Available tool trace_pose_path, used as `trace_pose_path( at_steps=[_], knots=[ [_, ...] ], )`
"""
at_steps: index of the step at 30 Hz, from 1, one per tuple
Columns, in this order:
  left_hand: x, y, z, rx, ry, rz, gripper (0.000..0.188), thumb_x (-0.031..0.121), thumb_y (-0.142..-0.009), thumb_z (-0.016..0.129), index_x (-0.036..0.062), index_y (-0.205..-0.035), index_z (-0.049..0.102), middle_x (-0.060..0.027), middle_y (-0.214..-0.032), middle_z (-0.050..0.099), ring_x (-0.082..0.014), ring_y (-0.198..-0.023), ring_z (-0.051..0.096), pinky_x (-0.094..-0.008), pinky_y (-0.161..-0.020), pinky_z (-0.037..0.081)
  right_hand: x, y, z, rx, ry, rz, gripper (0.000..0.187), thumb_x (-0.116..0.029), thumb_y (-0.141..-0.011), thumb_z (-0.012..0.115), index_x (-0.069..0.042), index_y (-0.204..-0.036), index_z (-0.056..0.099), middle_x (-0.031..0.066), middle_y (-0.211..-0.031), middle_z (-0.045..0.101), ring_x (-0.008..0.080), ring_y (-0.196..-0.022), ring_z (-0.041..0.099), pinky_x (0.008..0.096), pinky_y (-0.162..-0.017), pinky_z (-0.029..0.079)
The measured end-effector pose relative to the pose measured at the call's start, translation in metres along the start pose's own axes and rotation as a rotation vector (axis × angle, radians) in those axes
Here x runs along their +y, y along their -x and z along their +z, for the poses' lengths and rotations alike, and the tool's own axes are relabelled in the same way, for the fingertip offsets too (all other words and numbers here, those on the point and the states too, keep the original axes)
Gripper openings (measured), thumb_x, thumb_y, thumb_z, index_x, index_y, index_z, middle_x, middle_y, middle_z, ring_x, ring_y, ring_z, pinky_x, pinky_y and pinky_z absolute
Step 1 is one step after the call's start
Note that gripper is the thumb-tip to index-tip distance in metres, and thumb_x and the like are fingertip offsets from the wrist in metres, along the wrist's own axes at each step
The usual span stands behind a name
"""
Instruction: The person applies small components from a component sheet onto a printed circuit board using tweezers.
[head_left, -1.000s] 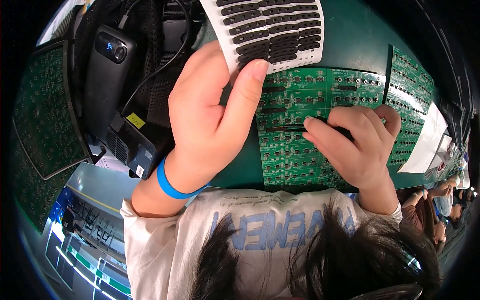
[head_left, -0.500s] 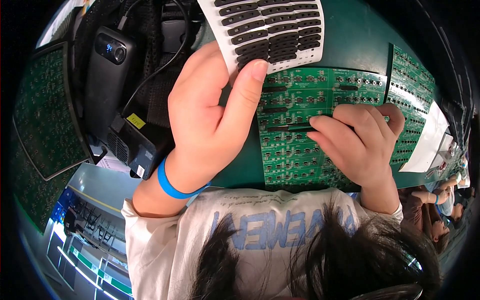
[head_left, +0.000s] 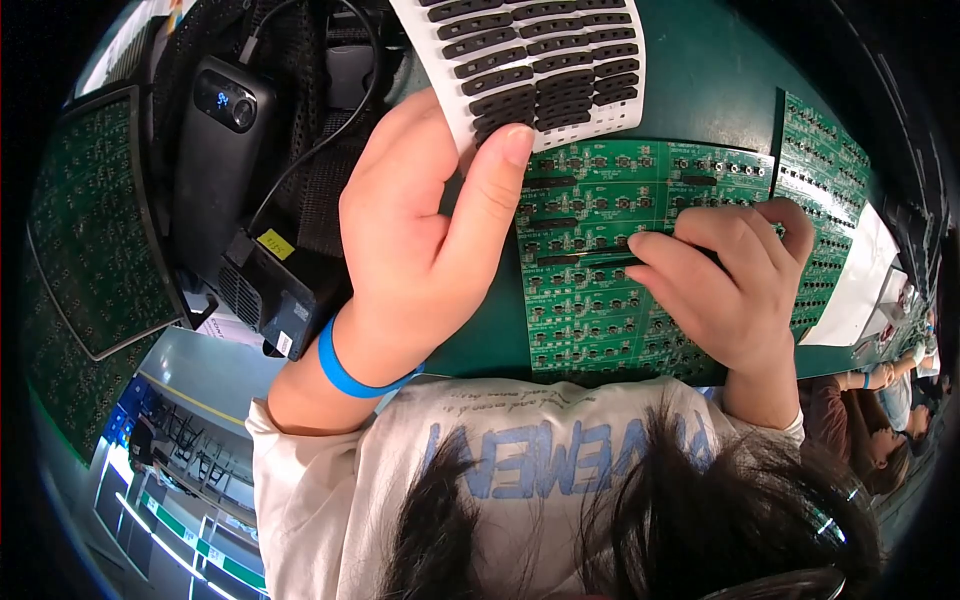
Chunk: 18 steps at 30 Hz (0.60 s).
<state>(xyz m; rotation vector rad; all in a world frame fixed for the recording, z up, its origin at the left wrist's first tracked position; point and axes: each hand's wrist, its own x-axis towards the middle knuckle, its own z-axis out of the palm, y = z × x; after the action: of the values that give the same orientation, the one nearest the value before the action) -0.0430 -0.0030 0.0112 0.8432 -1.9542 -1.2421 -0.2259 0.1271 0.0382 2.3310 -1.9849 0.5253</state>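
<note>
My left hand [head_left: 410, 220] is closed on a white backing sheet [head_left: 640, 60], thumb on top at its lower edge. Rows of black perforated adhesive strips [head_left: 560, 88] cover this sheet, some bunched close together near the thumb. Below and to the right lies a green circuit board panel [head_left: 590, 345] with many small components. My right hand [head_left: 725, 270] rests over it, thumb and forefinger pinching thin dark tweezers [head_left: 612, 257]. Their tips point left at a black strip [head_left: 556, 260] on the panel; whether they grip it I cannot tell. More black strips [head_left: 550, 222] sit on rows above.
Another green panel [head_left: 825, 150] and a white sheet [head_left: 865, 265] lie to the right. At left are a black power bank [head_left: 222, 150] with a cable, a black box-shaped device [head_left: 270, 290] and framed green panels [head_left: 90, 220]. Other people [head_left: 870, 420] sit at far right.
My right hand has shifted slightly right with the tweezers. The panel appears a little lower in view. My left hand still holds the sheet in nearly the same place.
</note>
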Motion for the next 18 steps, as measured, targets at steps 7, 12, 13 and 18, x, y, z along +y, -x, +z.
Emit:
trace_pose_path(
  at_steps=[7,12,13,18],
  knots=[
    [0.005,0.002,0.001,-0.065,-0.097,0.176,0.016,0.006,-0.082,0.064,-0.0022,-0.096,0.065,-0.0146,-0.097,0.065,-0.0309,-0.091,0.059,-0.0352,-0.081,0.044,0.009,0.003,-0.013,0.217,-0.156,0.008,0.031,-0.028,-0.062,0.077,-0.018,-0.090,0.068,-0.0033,-0.077,0.055,0.0124,-0.064,0.051,0.0301,-0.067,0.032],
    [0.007,0.005,0.002,-0.132,0.086,0.066,0.016,0.007,-0.083,0.063,-0.0029,-0.095,0.065,-0.0148,-0.098,0.065,-0.0309,-0.095,0.057,-0.0355,-0.084,0.043,0.011,0.002,-0.015,0.289,-0.086,0.056,0.030,-0.028,-0.062,0.077,-0.016,-0.089,0.070,-0.0024,-0.075,0.055,0.0122,-0.063,0.049,0.0290,-0.066,0.031],
    [0.006,0.006,0.003,-0.152,0.131,0.058,0.015,0.008,-0.084,0.063,-0.0031,-0.095,0.065,-0.0147,-0.098,0.065,-0.0305,-0.095,0.057,-0.0354,-0.085,0.042,0.011,0.003,-0.014,0.293,-0.037,0.060,0.030,-0.028,-0.062,0.077,-0.016,-0.089,0.070,-0.0025,-0.075,0.055,0.0120,-0.063,0.048,0.0288,-0.066,0.031],
    [0.007,0.005,0.003,-0.215,0.242,-0.007,0.016,0.009,-0.086,0.061,-0.0035,-0.094,0.065,-0.0146,-0.098,0.065,-0.0297,-0.096,0.058,-0.0345,-0.086,0.041,0.013,0.003,-0.008,0.320,0.047,0.075,0.031,-0.028,-0.061,0.078,-0.017,-0.089,0.070,-0.0032,-0.076,0.055,0.0113,-0.064,0.048,0.0287,-0.070,0.031]
  ],
)
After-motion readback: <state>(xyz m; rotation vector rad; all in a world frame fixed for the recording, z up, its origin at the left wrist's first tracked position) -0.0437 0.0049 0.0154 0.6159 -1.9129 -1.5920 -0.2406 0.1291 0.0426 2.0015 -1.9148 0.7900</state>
